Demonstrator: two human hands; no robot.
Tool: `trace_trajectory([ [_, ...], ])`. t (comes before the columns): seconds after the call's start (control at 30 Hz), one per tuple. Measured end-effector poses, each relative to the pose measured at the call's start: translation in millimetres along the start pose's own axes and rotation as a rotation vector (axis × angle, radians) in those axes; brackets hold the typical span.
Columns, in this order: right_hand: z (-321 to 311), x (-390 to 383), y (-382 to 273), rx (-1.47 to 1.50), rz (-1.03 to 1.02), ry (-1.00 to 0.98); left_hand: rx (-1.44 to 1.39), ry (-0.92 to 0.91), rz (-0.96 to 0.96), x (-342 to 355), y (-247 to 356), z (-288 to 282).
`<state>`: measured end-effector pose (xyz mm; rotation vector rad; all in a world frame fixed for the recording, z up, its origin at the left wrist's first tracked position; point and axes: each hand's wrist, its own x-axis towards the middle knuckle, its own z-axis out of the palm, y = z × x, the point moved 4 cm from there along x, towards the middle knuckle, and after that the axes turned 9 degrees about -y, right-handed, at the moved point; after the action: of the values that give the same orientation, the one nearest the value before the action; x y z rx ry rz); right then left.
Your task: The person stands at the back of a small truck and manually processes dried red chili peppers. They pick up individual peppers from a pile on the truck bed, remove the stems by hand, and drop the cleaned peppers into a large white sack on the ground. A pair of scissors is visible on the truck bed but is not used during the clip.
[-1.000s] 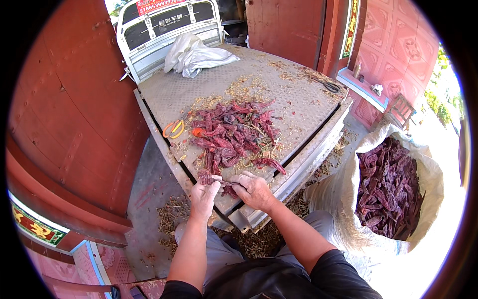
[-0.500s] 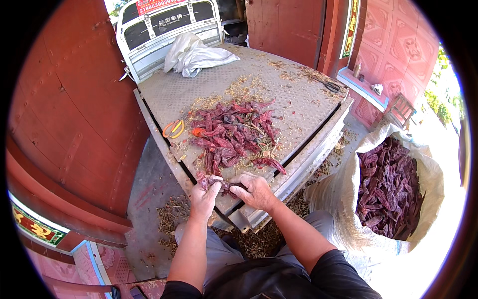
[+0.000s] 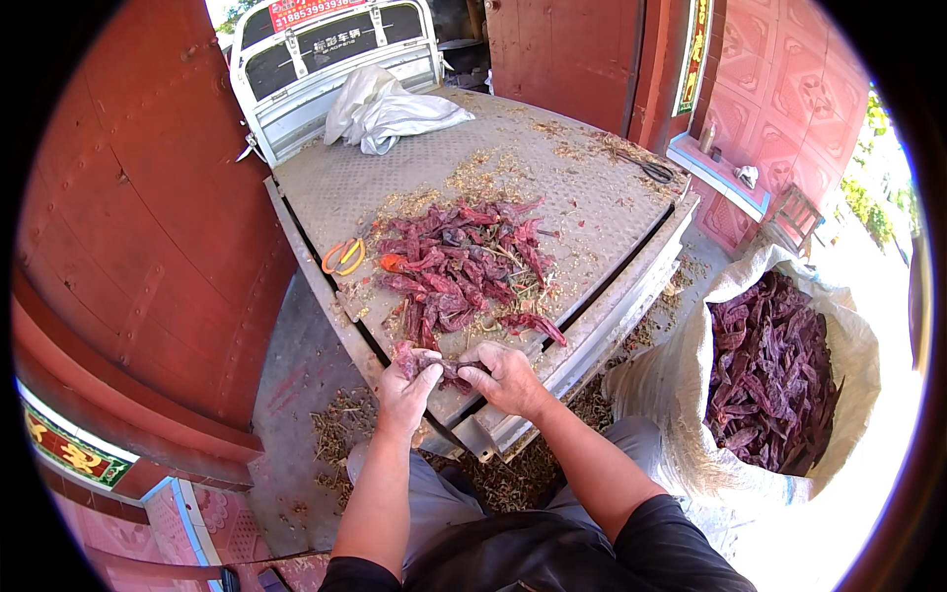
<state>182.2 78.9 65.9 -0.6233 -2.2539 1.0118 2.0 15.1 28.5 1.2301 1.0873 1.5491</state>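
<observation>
A dried red chili pepper [image 3: 449, 371] is stretched between my two hands at the near edge of the truck bed [image 3: 385, 183]. My left hand [image 3: 402, 393] pinches its wrinkled body, thumb on top. With thumb and bent fingers, my right hand [image 3: 505, 380] grips its other end; the fingertips partly cover what they hold. Just beyond my hands lies a heap of dried chili peppers [image 3: 459, 261], dark red with one bright orange-red piece. A pair of scissors with orange-yellow handles [image 3: 343, 257] rests at the heap's left side.
An open woven sack [image 3: 681, 434] filled with dried chilies stands to my right. White sacking [image 3: 390, 109] lies at the bed's far end. Dark-handled scissors [image 3: 651, 168] sit near the far right edge. Stem scraps [image 3: 513, 479] litter the floor by my legs.
My hands stay in nearly the same place. The right fingers have shifted slightly on the chili's end, and a bit more of the chili shows between the hands.
</observation>
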Motion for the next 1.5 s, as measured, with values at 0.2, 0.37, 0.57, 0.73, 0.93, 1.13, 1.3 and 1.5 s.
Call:
trace_trajectory([
  [0.2,-2,0,2,0.046,0.016,0.012,-0.039,0.021,0.006,0,-3,-1],
  [0.37,-2,0,-3,0.090,0.039,0.007,-0.062,0.033,-0.020,0,-2,0],
  [0.57,-4,1,-4,0.045,-0.008,0.003,-0.015,0.037,-0.027,1,-7,-4],
  [0.73,-4,1,-3,0.051,0.018,0.005,-0.004,0.015,-0.009,1,-3,-1],
  [0.93,-2,1,1,0.112,0.047,0.024,0.011,0.005,-0.020,0,-1,-1],
  [1.13,-4,0,2,0.169,0.070,0.051,0.025,0.009,-0.030,1,-3,-2],
  [1.3,-4,0,4,0.177,0.040,0.078,0.027,0.028,-0.060,0,-4,-3],
  [1.5,-6,-1,2,0.184,0.026,0.089,-0.012,0.044,-0.043,2,-7,-2],
])
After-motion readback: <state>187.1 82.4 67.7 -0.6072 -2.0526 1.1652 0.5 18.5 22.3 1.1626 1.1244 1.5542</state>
